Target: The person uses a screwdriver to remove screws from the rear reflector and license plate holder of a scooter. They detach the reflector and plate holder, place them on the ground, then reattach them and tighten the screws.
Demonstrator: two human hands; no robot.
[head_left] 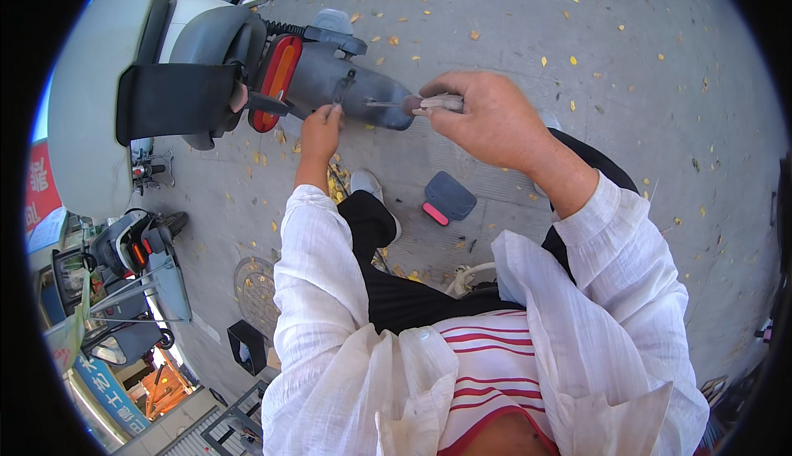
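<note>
My right hand [499,122] is closed round the worn handle of a screwdriver [441,103]. Its thin shaft points left over the dark grey rear mudguard [309,85] of a scooter. Lower and to the left, my left hand [320,132] has its fingers pinched together at the mudguard's near edge, by a small dark bracket [345,85]. Whatever those fingertips hold is too small to make out. Left of the mudguard sits the red and orange tail light [276,85]. On the ground below my hands lies a grey plate [451,193] with a red reflector along one edge.
The scooter's black padded backrest [177,101] and a large pale panel [95,85] rise at left. Another scooter [124,245] stands beyond. A black open box [246,346] and a round manhole cover [256,291] are at lower left. Yellow leaves dot the grey pavement [627,85].
</note>
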